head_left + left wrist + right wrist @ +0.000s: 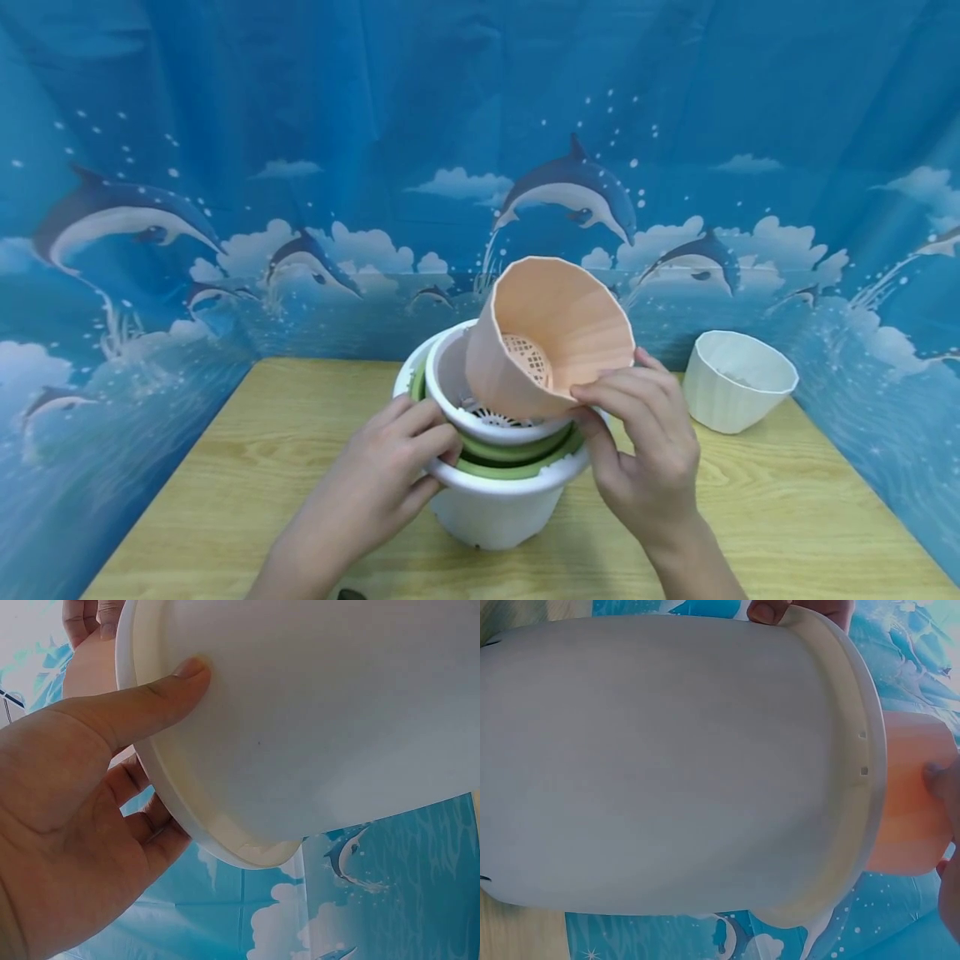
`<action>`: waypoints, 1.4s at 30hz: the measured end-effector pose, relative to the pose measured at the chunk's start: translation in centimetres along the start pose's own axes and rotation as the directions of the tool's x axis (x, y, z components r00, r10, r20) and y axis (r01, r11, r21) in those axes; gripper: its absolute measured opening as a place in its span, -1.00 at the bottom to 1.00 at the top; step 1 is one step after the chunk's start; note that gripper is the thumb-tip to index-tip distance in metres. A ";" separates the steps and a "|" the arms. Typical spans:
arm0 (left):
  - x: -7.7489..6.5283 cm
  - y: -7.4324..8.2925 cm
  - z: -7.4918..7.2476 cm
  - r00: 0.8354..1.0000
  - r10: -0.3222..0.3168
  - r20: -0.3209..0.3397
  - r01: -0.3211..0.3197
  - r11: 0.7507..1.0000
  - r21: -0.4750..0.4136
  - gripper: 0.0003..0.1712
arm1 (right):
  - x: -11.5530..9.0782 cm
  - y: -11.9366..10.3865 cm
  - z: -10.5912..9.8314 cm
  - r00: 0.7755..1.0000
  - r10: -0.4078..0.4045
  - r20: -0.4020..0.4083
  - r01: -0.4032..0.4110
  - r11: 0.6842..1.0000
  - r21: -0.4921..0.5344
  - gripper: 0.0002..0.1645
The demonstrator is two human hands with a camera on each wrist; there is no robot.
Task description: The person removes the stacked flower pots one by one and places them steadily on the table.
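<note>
Peach pot (570,325) sits tilted above the mouth of a stack of pots, its ribbed inner wall and latticed base visible from the head view, the base lying toward 8 o'clock and the open mouth leaning toward 2 o'clock. At its 4 o'clock edge the right hand (648,442) pinches the rim, fingertips over the edge and thumb below it. Beneath the peach pot is a smaller white pot (442,371) with a slotted bottom; whether the two touch cannot be told. That one nests within green layers (495,471), and these in turn lie inside a large white pot (495,508), which stands upright on a wood-grain table (795,517). At 8 o'clock on the large pot's rim, the left hand (397,458) grasps the edge; the left wrist view shows its thumb flat against the outer wall and its other fingers curled over the rim. Well apart from the stack, between 2 and 3 o'clock, stands a cream pot (738,404) with something pale and indistinct at its bottom. A small dark object (351,594) shows at 6 o'clock, cut off by the frame edge. Toward 12 o'clock hangs a blue backdrop (300,83) printed with leaping dolphins and clouds.
</note>
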State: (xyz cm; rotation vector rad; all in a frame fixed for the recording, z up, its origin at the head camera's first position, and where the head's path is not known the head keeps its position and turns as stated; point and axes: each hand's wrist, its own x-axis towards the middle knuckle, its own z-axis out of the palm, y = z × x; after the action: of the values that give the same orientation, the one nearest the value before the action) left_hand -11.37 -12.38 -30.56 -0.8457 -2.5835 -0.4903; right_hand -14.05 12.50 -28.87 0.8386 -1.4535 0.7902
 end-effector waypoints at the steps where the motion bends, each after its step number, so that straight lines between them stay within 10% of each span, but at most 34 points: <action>1: 0.0 0.0 0.0 1.000 -0.001 0.001 0.001 1.000 0.001 -0.61 | 0.0 0.0 0.0 1.000 0.002 -0.007 -0.002 1.000 -0.001 -0.65; 42: -0.1 -0.1 0.0 0.999 0.027 -0.021 -0.027 1.000 0.006 -0.61 | 0.0 2.1 -1.3 0.965 0.028 -0.260 -0.037 0.999 -0.031 -0.55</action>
State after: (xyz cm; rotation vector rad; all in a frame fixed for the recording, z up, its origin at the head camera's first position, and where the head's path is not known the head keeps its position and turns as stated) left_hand -11.37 -12.45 -30.66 -0.8674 -2.5496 -0.4812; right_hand -15.16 14.68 -28.78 0.6581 -1.2471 0.8626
